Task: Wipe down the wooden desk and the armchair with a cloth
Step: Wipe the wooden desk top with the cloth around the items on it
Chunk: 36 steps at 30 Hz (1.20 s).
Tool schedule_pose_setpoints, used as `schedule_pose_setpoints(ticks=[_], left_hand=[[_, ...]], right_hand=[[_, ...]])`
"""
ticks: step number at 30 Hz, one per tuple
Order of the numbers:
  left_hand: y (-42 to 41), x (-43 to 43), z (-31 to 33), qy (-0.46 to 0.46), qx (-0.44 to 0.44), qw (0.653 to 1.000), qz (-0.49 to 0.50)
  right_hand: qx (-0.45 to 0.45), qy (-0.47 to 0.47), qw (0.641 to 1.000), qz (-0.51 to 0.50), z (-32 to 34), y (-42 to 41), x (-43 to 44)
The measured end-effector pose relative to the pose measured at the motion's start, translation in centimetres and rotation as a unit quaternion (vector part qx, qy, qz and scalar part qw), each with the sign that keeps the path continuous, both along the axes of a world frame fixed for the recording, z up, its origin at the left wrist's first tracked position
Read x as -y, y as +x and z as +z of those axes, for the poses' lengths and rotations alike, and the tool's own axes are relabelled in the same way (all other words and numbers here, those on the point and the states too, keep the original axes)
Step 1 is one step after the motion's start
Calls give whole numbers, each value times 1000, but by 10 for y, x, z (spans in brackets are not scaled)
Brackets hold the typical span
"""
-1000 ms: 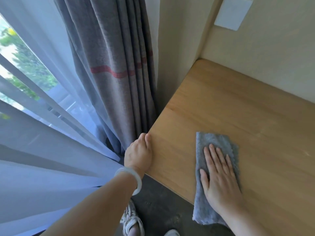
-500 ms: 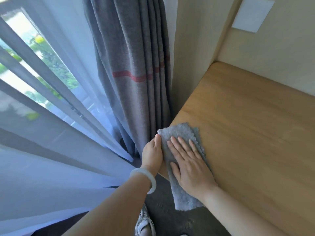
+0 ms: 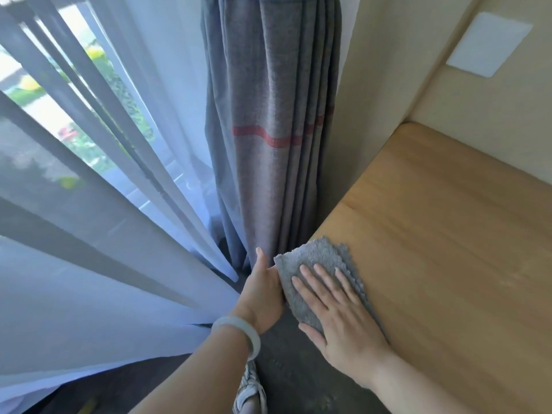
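Where the table's (image 3: 448, 249) left edge ends, a flat right hand (image 3: 343, 321) presses the cloth (image 3: 316, 258).
Left hand (image 3: 263, 291), fingers straight, touches edge and cloth; curtain (image 3: 274, 115) hangs just beside.

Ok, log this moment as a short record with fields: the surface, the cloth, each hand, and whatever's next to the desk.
surface: light wooden desk, set into a wall corner
cloth: grey fluffy cloth, at the desk's left edge, partly hanging over it
right hand: right hand flat on the cloth, fingers straight, pressing down
left hand: left hand against the desk's edge, touching the cloth; pale bangle on the wrist
beside desk: grey curtain with a red stripe; sheer white curtain
wall: white rectangular plate
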<state>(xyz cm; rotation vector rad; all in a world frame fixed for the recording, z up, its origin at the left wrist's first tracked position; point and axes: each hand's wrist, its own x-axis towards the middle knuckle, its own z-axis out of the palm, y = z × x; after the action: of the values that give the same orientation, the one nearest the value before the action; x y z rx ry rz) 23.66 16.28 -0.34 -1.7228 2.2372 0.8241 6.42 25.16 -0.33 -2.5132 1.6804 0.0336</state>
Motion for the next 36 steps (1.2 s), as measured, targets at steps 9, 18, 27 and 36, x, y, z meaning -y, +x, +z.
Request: schedule_pose_setpoints(ticks=[9, 18, 27, 36], left_hand=[[-17, 1, 16, 332, -492, 709, 381], [-105, -37, 12, -197, -80, 972, -105], [-168, -23, 1, -208, -50, 953, -217], [-195, -50, -3, -247, -74, 933, -250]], right_hand=[[12, 9, 997, -75, 7, 20, 0], [-24, 20, 940, -340, 13, -128, -38], [51, -28, 954, -293, -3, -71, -101], [44, -43, 847, -529, 4, -104, -93]])
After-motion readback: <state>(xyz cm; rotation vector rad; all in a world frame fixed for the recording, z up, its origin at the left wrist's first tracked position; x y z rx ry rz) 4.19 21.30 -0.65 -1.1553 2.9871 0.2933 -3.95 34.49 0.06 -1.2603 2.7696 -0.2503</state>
